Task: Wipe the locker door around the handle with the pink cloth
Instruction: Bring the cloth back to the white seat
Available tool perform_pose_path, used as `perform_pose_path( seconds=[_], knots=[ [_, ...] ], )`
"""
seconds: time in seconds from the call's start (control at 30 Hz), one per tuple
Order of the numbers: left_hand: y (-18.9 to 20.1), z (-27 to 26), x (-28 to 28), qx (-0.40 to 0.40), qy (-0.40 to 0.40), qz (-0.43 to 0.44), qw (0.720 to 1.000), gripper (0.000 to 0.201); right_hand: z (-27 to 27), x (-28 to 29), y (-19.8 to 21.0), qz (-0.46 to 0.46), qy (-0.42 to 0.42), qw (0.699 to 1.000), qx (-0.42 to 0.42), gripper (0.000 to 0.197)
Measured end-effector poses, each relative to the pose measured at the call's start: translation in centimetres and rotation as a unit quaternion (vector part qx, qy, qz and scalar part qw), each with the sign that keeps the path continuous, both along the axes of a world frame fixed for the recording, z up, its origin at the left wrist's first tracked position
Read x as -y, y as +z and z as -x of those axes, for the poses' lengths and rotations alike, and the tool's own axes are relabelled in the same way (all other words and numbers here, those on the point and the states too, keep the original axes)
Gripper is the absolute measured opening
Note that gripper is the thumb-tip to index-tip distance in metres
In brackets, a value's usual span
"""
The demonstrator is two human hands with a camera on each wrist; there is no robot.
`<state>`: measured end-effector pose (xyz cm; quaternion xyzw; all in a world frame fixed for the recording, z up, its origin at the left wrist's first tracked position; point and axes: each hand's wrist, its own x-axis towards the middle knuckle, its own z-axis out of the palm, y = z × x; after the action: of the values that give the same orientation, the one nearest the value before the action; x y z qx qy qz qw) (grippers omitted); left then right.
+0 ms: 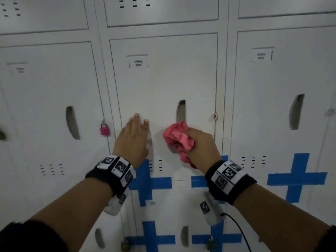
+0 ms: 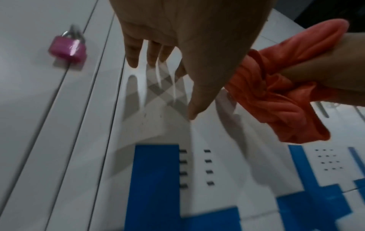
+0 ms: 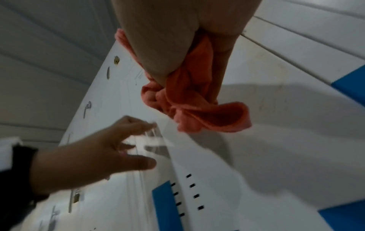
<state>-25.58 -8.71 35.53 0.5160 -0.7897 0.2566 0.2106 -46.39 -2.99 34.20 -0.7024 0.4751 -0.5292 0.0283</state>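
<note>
1. Currently, your right hand [image 1: 201, 144] sits at centre frame in the head view, fingers curled round the bunched pink cloth [image 1: 177, 139]. The same grip shows in the right wrist view, where the cloth [image 3: 189, 100] hangs out below the hand [image 3: 168, 39].
2. Your cloth lies against the pale grey metal locker door [image 1: 163, 79], just below the lower end of its dark recessed slot handle [image 1: 181, 110] and slightly to the left of it. Whether the cloth presses on the door or only hovers at it cannot be told.
3. Your left hand [image 1: 132, 137] is left of the cloth, near it but apart, with fingers straight and spread, holding nothing. In the left wrist view the fingertips [image 2: 132, 61] point at the door above their own shadows; contact with the door cannot be told. From the right wrist view this hand [image 3: 94, 154] appears at lower left, motion-blurred.
4. Note the white name label [image 1: 138, 63] at the upper left of the door, printed "YAKAL 0014".
5. Note the small pink padlock [image 1: 105, 129] hanging on the neighbouring locker, left of your left hand; it appears at upper left in the left wrist view [image 2: 68, 48].
6. Note the blue tape crosses [image 1: 297, 177] on the lower lockers, below both wrists, and the small vent slots [image 1: 155, 165] near the bottom of the door.
7. Both wrists carry black bands with square black-and-white markers [image 1: 116, 168].
</note>
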Motion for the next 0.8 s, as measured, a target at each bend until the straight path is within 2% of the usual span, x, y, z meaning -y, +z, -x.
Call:
perform_pose_path(
  seconds=[0.1, 0.2, 0.3, 0.5, 0.67, 0.8],
  knots=[
    [-3.2, -1.1, -1.9, -0.053, -0.036, -0.046, 0.997, 0.064, -1.3, -0.8, -0.9, 0.007, -0.063, 0.998, -0.001, 0.024],
    [-7.0, -3.4, -3.1, -0.100, -0.028, -0.113, 0.988, 0.050, -3.5, -0.5, -3.5, -0.056, -0.026, 0.997, 0.036, 0.029],
    [-10.8, -6.5, -4.2, -0.117, 0.000, -0.160, 0.980, 0.046, -6.3, -0.6, -6.8, -0.151, -0.018, 0.987, 0.044, 0.022],
    [-17.1, -14.0, -7.0, -0.115, 0.086, -0.248, 0.958, 0.050, -13.8, -0.9, -16.5, -0.276, 0.039, 0.960, -0.039, 0.005],
    [-21.4, -18.9, -9.5, -0.127, 0.147, -0.297, 0.935, 0.051, -20.4, -0.5, -23.6, -0.352, 0.076, 0.926, -0.115, 0.015],
    [-24.2, -21.8, -11.4, -0.135, 0.183, -0.331, 0.916, 0.052, -24.7, 0.1, -28.0, -0.389, 0.085, 0.908, -0.130, 0.023]
  ],
)
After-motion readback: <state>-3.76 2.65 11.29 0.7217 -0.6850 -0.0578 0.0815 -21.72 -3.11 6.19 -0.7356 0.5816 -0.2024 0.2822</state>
